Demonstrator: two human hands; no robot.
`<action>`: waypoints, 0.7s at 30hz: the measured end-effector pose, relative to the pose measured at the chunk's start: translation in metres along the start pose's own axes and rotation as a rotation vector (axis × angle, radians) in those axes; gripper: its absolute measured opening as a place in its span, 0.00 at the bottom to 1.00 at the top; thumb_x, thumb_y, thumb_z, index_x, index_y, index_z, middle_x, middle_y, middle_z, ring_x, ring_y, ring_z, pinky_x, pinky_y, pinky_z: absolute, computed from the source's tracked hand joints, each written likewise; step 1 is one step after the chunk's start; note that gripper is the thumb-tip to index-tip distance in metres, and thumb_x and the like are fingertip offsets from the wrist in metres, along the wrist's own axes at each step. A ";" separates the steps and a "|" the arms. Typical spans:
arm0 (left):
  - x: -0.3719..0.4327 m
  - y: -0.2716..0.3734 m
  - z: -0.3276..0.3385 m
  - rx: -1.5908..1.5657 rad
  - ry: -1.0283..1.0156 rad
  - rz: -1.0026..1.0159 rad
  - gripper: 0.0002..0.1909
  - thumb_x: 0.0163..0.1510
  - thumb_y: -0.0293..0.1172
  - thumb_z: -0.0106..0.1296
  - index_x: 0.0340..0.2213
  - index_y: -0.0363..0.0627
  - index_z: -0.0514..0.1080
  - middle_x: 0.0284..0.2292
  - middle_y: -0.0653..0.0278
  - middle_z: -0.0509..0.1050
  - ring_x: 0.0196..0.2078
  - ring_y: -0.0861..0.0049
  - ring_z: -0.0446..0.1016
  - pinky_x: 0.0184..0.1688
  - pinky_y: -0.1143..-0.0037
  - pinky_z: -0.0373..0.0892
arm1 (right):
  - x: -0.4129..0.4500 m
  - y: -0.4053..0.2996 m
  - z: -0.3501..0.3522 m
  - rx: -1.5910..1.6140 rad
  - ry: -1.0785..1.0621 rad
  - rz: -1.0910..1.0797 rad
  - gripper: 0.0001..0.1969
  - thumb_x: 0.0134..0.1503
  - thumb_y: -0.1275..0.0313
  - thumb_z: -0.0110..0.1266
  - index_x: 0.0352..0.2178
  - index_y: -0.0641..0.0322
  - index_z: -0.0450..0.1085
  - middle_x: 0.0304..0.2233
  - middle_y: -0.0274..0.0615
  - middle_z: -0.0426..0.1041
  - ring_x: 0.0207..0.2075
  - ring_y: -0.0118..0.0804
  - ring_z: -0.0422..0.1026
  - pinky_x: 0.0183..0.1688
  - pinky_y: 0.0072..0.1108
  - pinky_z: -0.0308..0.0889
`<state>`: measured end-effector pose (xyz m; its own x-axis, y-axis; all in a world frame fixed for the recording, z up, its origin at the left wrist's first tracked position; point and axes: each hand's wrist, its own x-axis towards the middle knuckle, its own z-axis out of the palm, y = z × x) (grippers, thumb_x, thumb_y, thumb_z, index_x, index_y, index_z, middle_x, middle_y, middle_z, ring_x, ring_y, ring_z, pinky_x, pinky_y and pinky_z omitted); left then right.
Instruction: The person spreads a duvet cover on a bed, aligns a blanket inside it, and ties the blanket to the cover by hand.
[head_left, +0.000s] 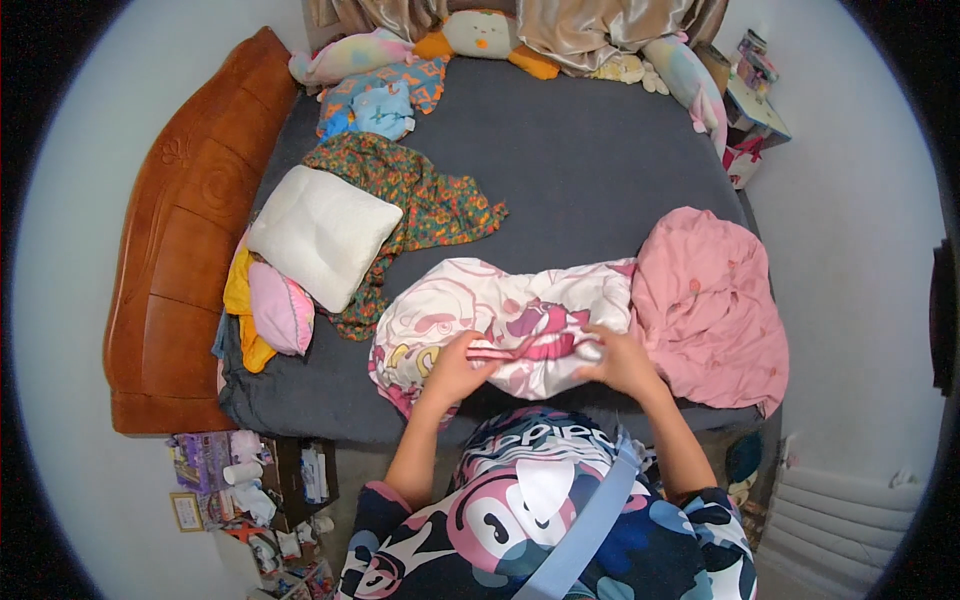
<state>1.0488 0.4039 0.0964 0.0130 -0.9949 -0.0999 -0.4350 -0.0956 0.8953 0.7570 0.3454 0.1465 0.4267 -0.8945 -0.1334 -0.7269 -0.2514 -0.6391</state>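
A white and pink cloth with printed cartoon figures (510, 300) lies bunched at the near edge of the bed. My left hand (459, 369) is on its near left part, thumb and fingers around a pink fold. On the near right part, my right hand (616, 361) has its thumb and fingers spread against the fabric; whether it pinches any cloth is unclear. Touching the cloth's right side is a rumpled pink quilt or cover (709, 307).
A white pillow (322, 232) rests on a green floral cloth (450, 210) at left, beside a small pink cushion (279, 307). Plush toys (480, 34) line the far edge of the grey bedsheet (570, 165). The wooden headboard (195, 247) borders the bed's left side.
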 end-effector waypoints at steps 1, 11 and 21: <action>0.000 0.004 -0.001 -0.002 -0.041 0.088 0.23 0.40 0.29 0.61 0.40 0.37 0.69 0.36 0.47 0.73 0.41 0.56 0.73 0.44 0.70 0.68 | 0.001 -0.002 0.003 -0.238 -0.133 0.075 0.32 0.34 0.56 0.69 0.42 0.58 0.72 0.33 0.51 0.76 0.37 0.50 0.75 0.40 0.34 0.69; 0.030 -0.104 0.007 0.376 0.091 0.074 0.12 0.52 0.33 0.49 0.34 0.38 0.73 0.31 0.44 0.74 0.36 0.51 0.74 0.39 0.63 0.69 | 0.060 0.048 0.033 -0.376 -0.163 0.124 0.12 0.52 0.64 0.53 0.35 0.59 0.74 0.31 0.56 0.74 0.36 0.55 0.73 0.38 0.39 0.67; 0.161 -0.010 -0.018 0.035 0.483 0.207 0.03 0.50 0.23 0.45 0.29 0.37 0.65 0.29 0.40 0.71 0.36 0.42 0.70 0.34 0.60 0.66 | 0.183 0.022 -0.013 0.216 0.604 0.049 0.11 0.53 0.75 0.44 0.39 0.63 0.67 0.34 0.59 0.72 0.39 0.62 0.70 0.39 0.38 0.65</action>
<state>1.0709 0.2442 0.0795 0.3336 -0.8948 0.2967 -0.5024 0.0976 0.8591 0.8118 0.1712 0.1182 -0.0285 -0.9694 0.2439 -0.5860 -0.1815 -0.7897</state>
